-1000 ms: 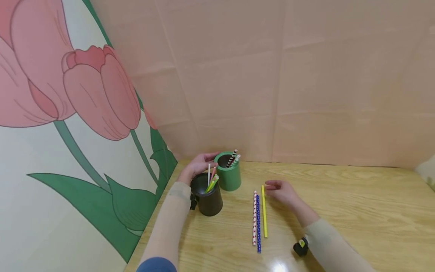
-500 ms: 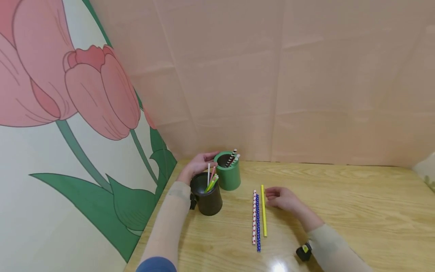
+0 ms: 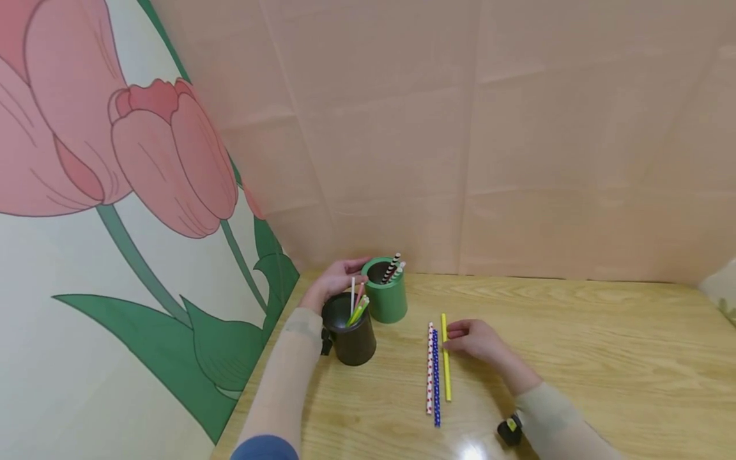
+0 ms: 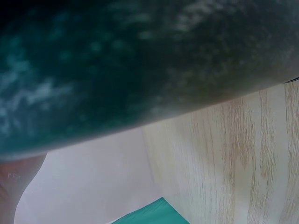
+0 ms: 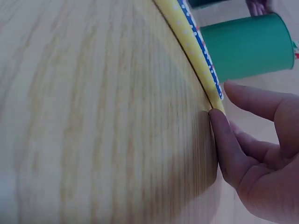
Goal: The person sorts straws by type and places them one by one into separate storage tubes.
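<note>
My left hand (image 3: 333,281) holds the rim of a green cup (image 3: 388,305), its thumb on the near side. Striped and pale paper straws lean inside that cup. Just in front stands a dark cup (image 3: 356,348) holding white, pink and yellow-green straws. My right hand (image 3: 480,340) is at the upper part of a yellow paper straw (image 3: 446,380) lying on the table. In the right wrist view one fingertip touches or nearly touches the yellow straw (image 5: 192,49), while another finger stays apart from it. Left of it lie a blue dotted straw (image 3: 437,390) and a red-dotted white straw (image 3: 429,377).
The wooden table (image 3: 575,338) meets a beige cloth backdrop (image 3: 517,160) at the back. A wall with painted tulips (image 3: 155,153) borders the left side. A dark, blurred curved surface (image 4: 140,70) fills the top of the left wrist view.
My right hand has moved slightly toward the near side and then left, closer to the yellow straw. The left hand and both cups have stayed put.
</note>
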Motion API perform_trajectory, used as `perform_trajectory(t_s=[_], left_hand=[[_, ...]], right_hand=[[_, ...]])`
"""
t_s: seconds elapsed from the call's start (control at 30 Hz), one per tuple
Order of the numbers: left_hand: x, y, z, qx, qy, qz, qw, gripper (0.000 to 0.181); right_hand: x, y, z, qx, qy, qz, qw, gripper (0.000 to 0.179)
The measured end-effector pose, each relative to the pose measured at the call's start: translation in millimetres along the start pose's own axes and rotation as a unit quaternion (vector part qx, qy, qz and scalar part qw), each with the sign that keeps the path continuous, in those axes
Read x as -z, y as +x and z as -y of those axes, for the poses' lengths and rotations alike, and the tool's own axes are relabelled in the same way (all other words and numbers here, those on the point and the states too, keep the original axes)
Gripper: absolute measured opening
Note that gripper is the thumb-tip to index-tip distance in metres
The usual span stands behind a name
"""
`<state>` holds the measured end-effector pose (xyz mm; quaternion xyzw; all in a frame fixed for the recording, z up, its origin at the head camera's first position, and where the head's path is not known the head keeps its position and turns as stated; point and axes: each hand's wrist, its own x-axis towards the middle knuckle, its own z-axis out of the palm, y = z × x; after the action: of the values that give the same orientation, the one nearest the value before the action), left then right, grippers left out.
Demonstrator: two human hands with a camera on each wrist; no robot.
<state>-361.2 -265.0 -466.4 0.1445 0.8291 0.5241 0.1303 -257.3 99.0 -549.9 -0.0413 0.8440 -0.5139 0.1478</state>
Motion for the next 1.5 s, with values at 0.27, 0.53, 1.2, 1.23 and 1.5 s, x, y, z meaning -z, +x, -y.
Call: perform_trajectory(t_s=[0.27,0.53,1.2,1.23,1.5], left_hand=[[0.0,-2.3,-0.6,-0.004,0.003,-0.001,1.0,0.059],[0.8,0.6,-0.7,0.0,0.003,-0.01,0.9999,0.058],[-1.6,2.0,-2.5,0.011,0.005,-0.016,0.9998,0.059],[-1.7,2.1,-3.0,0.012,0.006,-0.016,0.9998,0.059],[-1.2,4.6,-2.4,0.016,0.01,-0.016,0.9997,0.059]], right_hand=[[-7,5.2,1,-0.02,-0.002,-0.018,0.9996,0.05],[-8,12.2,3,-0.022,-0.032,-0.03,0.9988,0.049],[-7,14.4,3,-0.011,-0.027,-0.036,0.9989,0.043],[-7,14.2,3,-0.01,-0.027,-0.036,0.9989,0.043],[1,18.7,2,-0.026,-0.029,-0.029,0.9988,0.042]])
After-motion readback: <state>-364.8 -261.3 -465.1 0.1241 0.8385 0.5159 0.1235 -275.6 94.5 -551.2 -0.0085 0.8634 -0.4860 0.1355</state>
